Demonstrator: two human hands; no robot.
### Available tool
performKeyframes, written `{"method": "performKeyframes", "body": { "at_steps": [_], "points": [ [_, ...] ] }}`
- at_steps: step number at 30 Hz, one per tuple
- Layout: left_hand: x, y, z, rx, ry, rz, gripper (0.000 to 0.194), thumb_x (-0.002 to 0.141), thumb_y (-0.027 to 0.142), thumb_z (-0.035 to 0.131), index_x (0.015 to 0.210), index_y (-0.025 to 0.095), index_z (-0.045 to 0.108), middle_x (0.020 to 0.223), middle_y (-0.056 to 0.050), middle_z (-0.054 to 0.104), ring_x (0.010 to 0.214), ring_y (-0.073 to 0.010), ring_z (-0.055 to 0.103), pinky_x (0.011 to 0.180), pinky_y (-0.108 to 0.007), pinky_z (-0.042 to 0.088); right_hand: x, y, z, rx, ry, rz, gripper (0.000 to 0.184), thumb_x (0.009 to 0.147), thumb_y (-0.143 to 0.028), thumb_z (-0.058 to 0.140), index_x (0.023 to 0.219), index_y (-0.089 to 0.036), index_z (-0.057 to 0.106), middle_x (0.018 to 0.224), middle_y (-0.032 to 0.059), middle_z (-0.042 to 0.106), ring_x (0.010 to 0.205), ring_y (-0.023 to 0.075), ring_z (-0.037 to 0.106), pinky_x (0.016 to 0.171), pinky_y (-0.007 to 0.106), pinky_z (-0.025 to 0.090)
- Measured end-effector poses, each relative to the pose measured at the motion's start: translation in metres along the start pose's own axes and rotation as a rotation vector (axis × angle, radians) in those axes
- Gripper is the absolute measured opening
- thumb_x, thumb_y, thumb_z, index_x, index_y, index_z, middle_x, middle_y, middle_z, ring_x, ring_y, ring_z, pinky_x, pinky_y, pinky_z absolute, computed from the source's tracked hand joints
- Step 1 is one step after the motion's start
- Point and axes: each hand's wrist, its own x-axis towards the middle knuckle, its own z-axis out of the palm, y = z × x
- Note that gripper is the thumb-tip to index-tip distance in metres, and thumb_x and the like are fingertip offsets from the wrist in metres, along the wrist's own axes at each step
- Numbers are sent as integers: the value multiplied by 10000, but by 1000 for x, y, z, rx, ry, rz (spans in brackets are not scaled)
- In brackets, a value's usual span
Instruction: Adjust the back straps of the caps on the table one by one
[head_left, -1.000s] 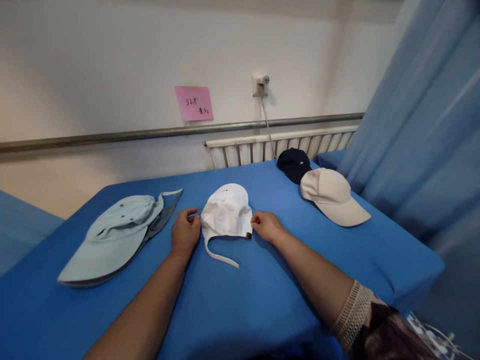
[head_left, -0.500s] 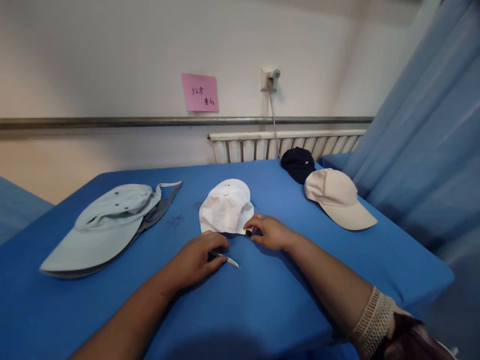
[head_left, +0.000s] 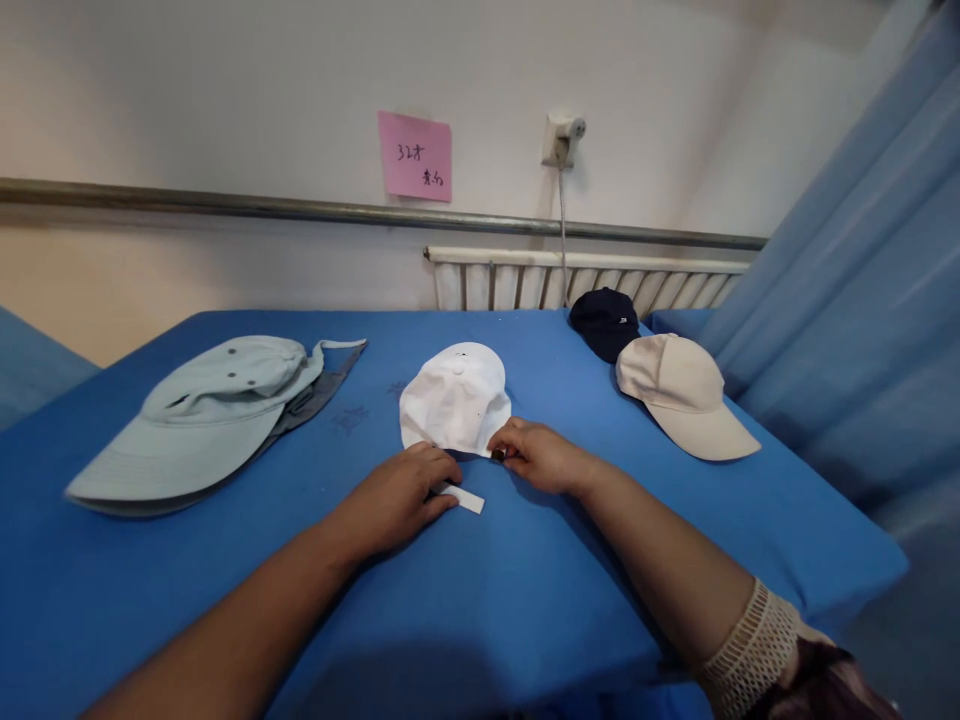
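In the middle of the blue-covered table lies a white baseball cap (head_left: 454,400), its back edge turned toward me. My left hand (head_left: 405,495) is closed on the cap's loose strap (head_left: 469,499), whose free end sticks out past the fingers to the right. At the cap's right back corner, my right hand (head_left: 540,455) pinches the edge beside a small dark metal buckle (head_left: 498,456). Part of the cap's rear opening is hidden behind the fingers.
Stacked light blue and grey caps (head_left: 202,430) lie at the left. A beige cap (head_left: 682,395) and a navy cap (head_left: 604,322) sit at the back right of the blue table (head_left: 480,620). A blue curtain (head_left: 847,280) hangs at the right; a radiator (head_left: 517,285) runs along the wall.
My left hand has come from the cap's left side to its front and taken hold of the strap. My right hand has shifted onto the buckle corner. The view has tilted down slightly.
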Motion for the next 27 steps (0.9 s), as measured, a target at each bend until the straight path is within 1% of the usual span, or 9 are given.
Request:
{"method": "performKeyframes", "body": {
  "at_steps": [3,8,11,15,18,20,22,24,27],
  "points": [
    [0,0,2,30,0,-8,140,901,311,566,953,222,661,931,-42,661,934,-225,571,831,-345,412,1,1,2,4,-8,15,305,779,-7,549,994,-202,643,886,15,595,791,150,552,765,270,439],
    [1,3,2,41,14,-36,151,891,320,569,934,220,673,927,-48,672,924,-230,581,821,-349,419,-1,0,4,-4,48,42,284,773,-62,636,1016,-210,643,969,33,587,825,159,553,801,298,444],
    [1,4,2,39,22,-51,154,890,325,567,928,220,673,932,-51,673,921,-231,584,820,-352,423,-1,1,5,12,35,58,241,780,-73,636,981,-205,633,981,31,581,773,140,555,761,286,451],
    [1,5,3,38,21,-71,154,890,327,564,913,217,670,916,-53,664,909,-230,585,808,-346,425,1,2,6,29,45,107,205,763,-97,663,928,-201,599,871,6,596,717,136,558,677,262,433],
    [1,4,4,46,22,-97,158,885,339,570,880,208,658,890,-55,652,883,-228,584,776,-332,424,2,2,8,78,42,156,197,768,-126,667,934,-202,594,776,-16,604,673,137,558,626,250,411],
    [1,5,5,54,39,-128,176,876,359,577,848,199,646,866,-58,646,840,-223,582,728,-318,418,1,1,8,79,48,135,241,780,-117,644,999,-209,605,785,-15,618,681,139,561,637,250,411],
    [1,5,6,59,66,-154,204,874,384,574,826,197,639,847,-59,645,796,-215,577,685,-305,405,0,0,7,42,37,66,310,793,-85,607,1071,-222,613,855,-1,635,730,144,569,683,254,419],
    [2,6,5,60,95,-174,224,874,403,566,815,200,639,840,-59,650,774,-212,577,667,-299,396,-2,0,5,-12,7,0,325,802,-59,577,1075,-227,628,923,14,638,800,153,576,738,260,427],
    [3,9,3,37,135,-231,260,877,446,550,810,212,643,836,-57,666,761,-214,586,656,-301,391,-3,1,2,-71,-21,-26,277,820,-60,562,1039,-203,652,968,43,633,883,173,583,798,278,435]
  ]
}}
